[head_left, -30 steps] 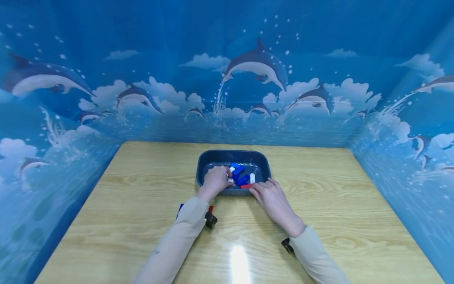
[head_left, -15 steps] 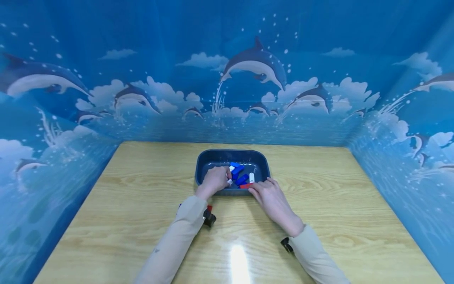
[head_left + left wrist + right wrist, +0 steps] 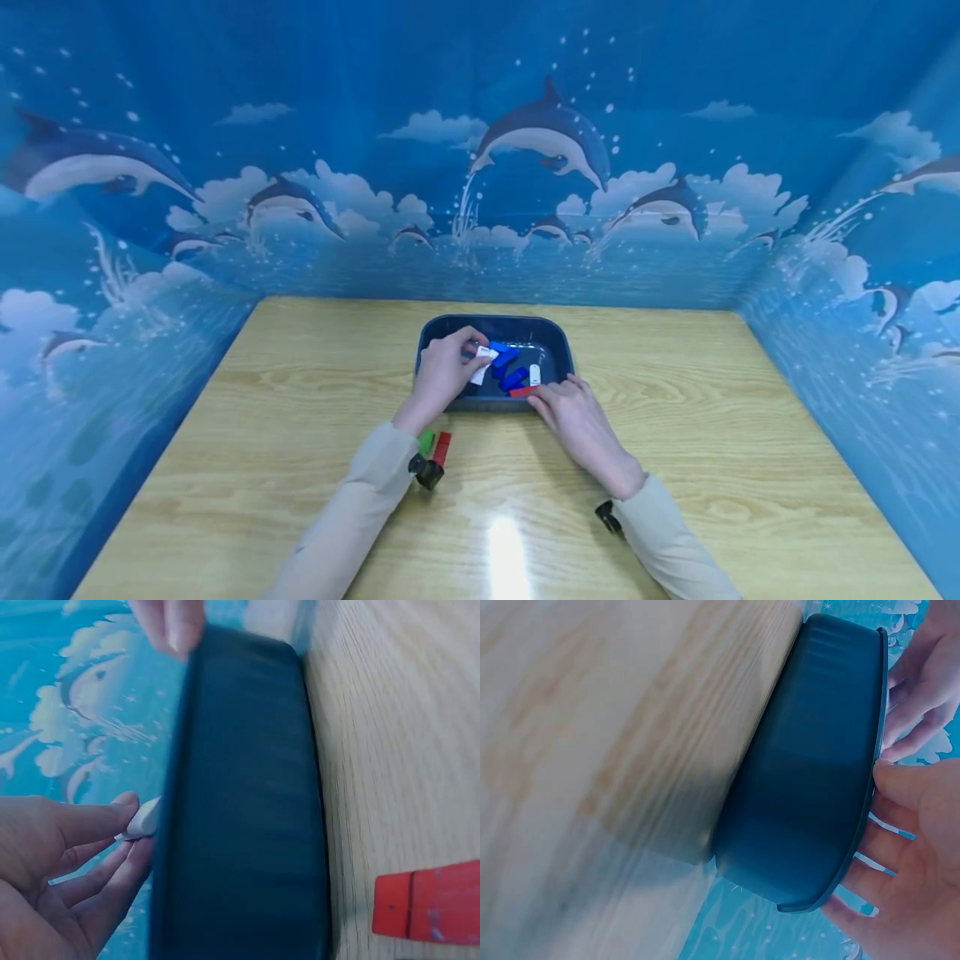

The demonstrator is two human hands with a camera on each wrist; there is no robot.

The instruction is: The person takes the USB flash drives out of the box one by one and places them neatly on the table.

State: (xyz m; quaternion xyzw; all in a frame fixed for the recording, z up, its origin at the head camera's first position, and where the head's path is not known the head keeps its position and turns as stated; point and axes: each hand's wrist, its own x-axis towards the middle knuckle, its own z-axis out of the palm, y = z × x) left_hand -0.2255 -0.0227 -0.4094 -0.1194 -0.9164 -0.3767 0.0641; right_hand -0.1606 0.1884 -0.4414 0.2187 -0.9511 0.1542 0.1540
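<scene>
A dark blue tray (image 3: 553, 329) holds several small stick-shaped pieces that look like USB sticks. My left hand (image 3: 441, 367) reaches in from the left, pinching a white stick (image 3: 145, 819) between thumb and fingers. Just below that hand, another white piece (image 3: 478, 377) shows in the head view. Blue sticks (image 3: 514, 379) lie in the middle, and a white rounded stick (image 3: 535, 374) is near the right side. At the front right corner, my right hand (image 3: 577, 417) grips the rim, thumb outside and fingers over the inner side. A red stick (image 3: 522, 392) lies by its fingertips.
On the wooden table (image 3: 675, 400), a red stick (image 3: 442, 448) and a green piece (image 3: 426, 442) lie in front of the tray, partly beside my left wrist. A dolphin-print curtain (image 3: 375, 167) stands behind the table and along both sides.
My left hand has lifted and shifted slightly back and left inside the tray, with a white stick now showing in its fingers. The green piece has come into view. My right hand stays put.
</scene>
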